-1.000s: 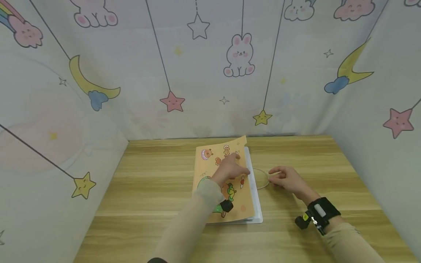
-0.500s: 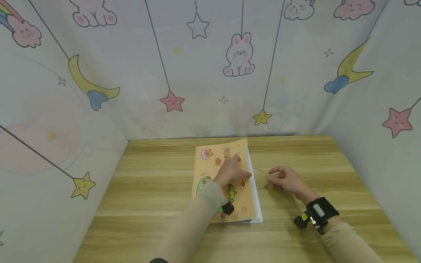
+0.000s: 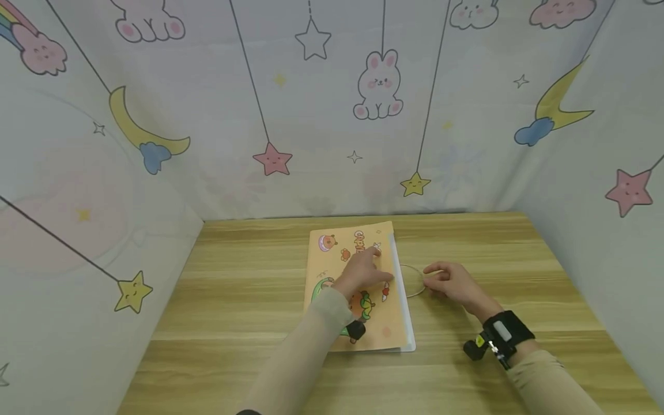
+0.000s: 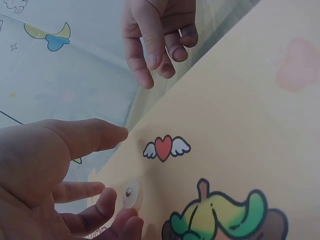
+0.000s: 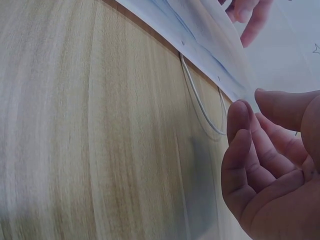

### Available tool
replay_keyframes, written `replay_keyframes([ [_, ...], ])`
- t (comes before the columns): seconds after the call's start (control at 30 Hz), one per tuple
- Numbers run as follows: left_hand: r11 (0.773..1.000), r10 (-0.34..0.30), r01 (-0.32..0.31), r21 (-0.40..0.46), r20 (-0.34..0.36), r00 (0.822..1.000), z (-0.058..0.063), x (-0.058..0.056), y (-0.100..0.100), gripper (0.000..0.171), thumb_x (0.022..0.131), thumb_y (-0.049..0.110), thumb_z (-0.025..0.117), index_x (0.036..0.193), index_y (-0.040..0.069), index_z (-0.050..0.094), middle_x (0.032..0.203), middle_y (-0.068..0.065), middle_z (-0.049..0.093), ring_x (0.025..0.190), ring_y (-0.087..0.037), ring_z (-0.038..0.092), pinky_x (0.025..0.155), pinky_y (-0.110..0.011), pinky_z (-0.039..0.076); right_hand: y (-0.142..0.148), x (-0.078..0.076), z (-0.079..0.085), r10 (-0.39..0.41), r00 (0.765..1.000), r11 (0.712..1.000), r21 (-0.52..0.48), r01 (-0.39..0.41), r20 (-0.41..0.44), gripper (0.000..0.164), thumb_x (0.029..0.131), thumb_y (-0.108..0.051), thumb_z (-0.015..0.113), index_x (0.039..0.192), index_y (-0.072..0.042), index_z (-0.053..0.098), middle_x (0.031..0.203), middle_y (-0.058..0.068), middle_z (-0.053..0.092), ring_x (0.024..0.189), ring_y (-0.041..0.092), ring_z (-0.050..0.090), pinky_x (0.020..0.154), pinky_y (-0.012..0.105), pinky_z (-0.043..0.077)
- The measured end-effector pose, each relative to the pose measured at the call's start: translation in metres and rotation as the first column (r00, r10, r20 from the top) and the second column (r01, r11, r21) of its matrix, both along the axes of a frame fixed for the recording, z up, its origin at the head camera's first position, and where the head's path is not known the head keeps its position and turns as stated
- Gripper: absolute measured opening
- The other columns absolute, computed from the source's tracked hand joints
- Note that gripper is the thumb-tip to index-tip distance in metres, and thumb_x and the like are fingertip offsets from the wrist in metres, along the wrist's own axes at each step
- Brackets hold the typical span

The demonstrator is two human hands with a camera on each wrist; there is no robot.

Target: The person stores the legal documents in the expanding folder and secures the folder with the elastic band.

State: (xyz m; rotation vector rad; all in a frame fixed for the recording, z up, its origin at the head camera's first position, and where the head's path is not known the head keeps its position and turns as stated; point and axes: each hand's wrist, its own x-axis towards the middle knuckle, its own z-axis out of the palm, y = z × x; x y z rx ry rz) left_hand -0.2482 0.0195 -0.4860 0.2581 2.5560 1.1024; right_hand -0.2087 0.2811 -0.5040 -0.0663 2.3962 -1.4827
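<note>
A flat folder with a tan cover [image 3: 319,265] printed with cartoon animals lies on the table in the head view. My left hand [image 3: 360,271] rests on the cover with fingers spread, thumb near its right edge. In the left wrist view, a round pale button [image 4: 132,196] with a metal rivet is on the cover beside my left fingertips. A thin pale cord loop [image 3: 417,271] sticks out from the white back sheet [image 3: 407,328]. My right hand [image 3: 456,285] holds the loop's outer end at its curled fingertips; the exact contact is partly hidden in the right wrist view.
The wood-grain table [image 3: 233,311] extends on both sides of the folder. A white curtain [image 3: 321,115] with printed stars, moons and rabbits stands behind and at the sides. A black wrist strap with a small camera [image 3: 474,349] is on the right wrist.
The cover's raised top right corner and right edge have come down flatter onto the back sheet under my left hand. My right hand and the cord loop have hardly moved.
</note>
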Motion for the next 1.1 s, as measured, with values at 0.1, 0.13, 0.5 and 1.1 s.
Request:
replay_keyframes([
  [0.1,0.999,-0.023,0.024,0.027,-0.008,1.000,-0.002,-0.001,-0.004,0.065,0.088,0.030,0.085,0.145,0.014,0.058,0.115,-0.007,0.068,0.092,-0.018,0.061,0.079,-0.033,0.054,0.001,-0.001,-0.002,0.003,1.000,1.000,-0.001,-0.003,0.000,0.040,0.104,-0.008,0.063,0.137,0.014,0.054,0.106,0.027,0.074,0.083,0.022,0.070,0.067,0.032,0.055],
  [0.13,0.999,-0.030,0.030,0.041,-0.007,1.000,-0.002,-0.001,-0.006,0.064,0.088,0.029,0.084,0.145,0.015,0.059,0.114,-0.006,0.068,0.092,-0.019,0.062,0.079,-0.034,0.054,0.001,-0.002,-0.003,0.001,1.000,1.000,0.001,-0.001,-0.001,0.040,0.104,-0.008,0.063,0.137,0.014,0.054,0.106,0.027,0.074,0.083,0.022,0.070,0.067,0.032,0.055],
  [0.5,0.980,-0.184,0.156,-0.126,-0.254,0.950,-0.016,-0.007,-0.043,0.059,0.088,0.031,0.079,0.141,0.013,0.063,0.130,-0.011,0.066,0.114,-0.027,0.061,0.095,-0.046,0.054,0.002,-0.002,-0.001,-0.026,0.998,0.997,0.074,0.029,-0.049,0.039,0.103,-0.011,0.066,0.134,0.012,0.058,0.104,0.024,0.074,0.085,0.022,0.069,0.070,0.033,0.056],
  [1.1,0.899,-0.345,0.221,-0.377,-0.300,0.890,-0.029,0.007,-0.082,0.085,0.082,0.061,0.076,0.152,0.018,0.057,0.162,-0.011,0.045,0.148,-0.033,0.041,0.116,-0.052,0.041,-0.003,-0.008,-0.014,-0.070,0.993,0.996,-0.049,0.074,0.095,0.032,0.105,0.004,0.053,0.132,0.022,0.054,0.110,0.026,0.072,0.089,0.014,0.073,0.077,0.027,0.061],
])
